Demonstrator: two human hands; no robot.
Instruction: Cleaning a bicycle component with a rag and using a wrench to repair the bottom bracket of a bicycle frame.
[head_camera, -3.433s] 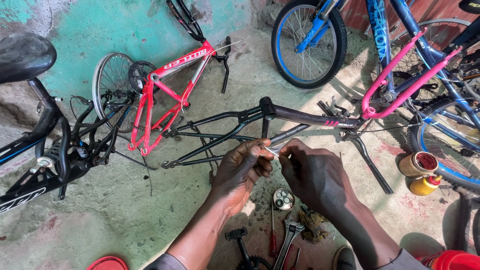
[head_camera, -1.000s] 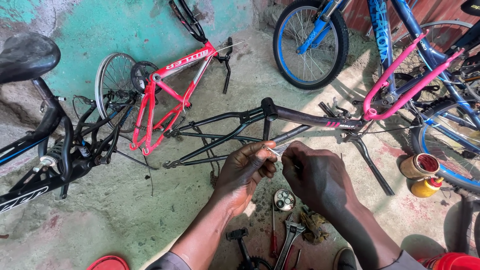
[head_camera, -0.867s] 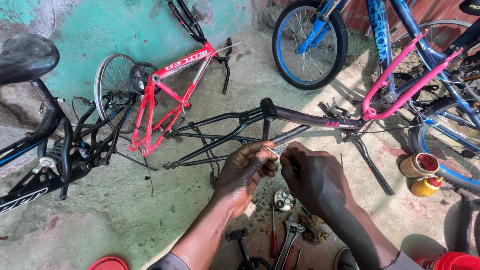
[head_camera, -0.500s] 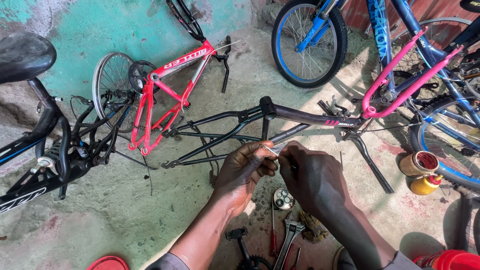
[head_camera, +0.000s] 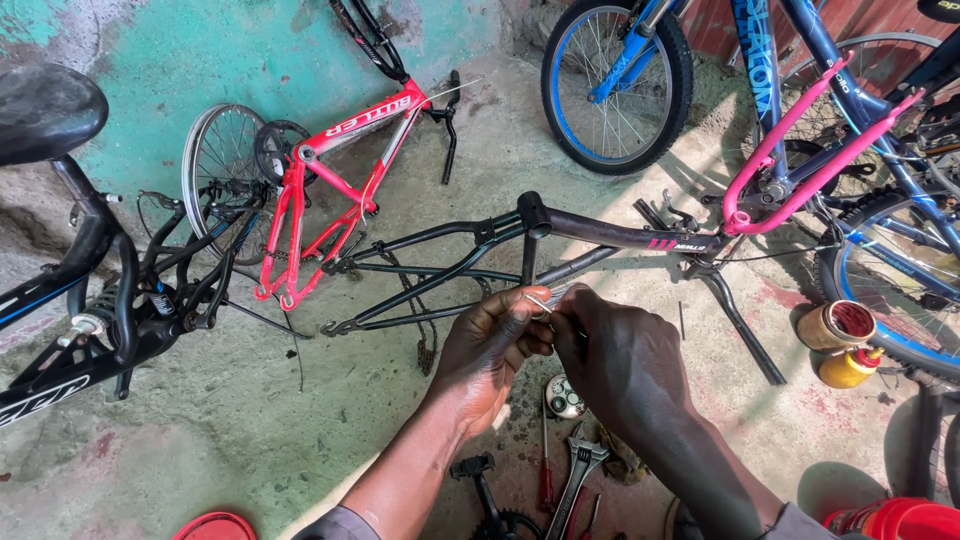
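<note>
My left hand (head_camera: 490, 350) and my right hand (head_camera: 620, 360) meet in the middle of the view, over a dark bicycle frame (head_camera: 600, 235) that lies on the concrete floor. Both pinch a small silvery metal part (head_camera: 540, 303) between their fingertips; it is too small to identify. Below the hands lie an adjustable wrench (head_camera: 578, 470), a red-handled screwdriver (head_camera: 545, 480), a small round tin (head_camera: 565, 397) and a crank with pedal (head_camera: 480, 480).
A red bicycle frame (head_camera: 340, 175) with a wheel (head_camera: 215, 165) lies at the left. A black bike with saddle (head_camera: 45, 110) stands at far left. Blue bikes (head_camera: 620, 80) and a pink frame (head_camera: 800, 150) crowd the right. A can (head_camera: 838, 325) and yellow oil bottle (head_camera: 848, 368) sit right.
Both hands stay over the dark frame; the fingertips have drawn closer together around the small metal part. The view has shifted only slightly.
</note>
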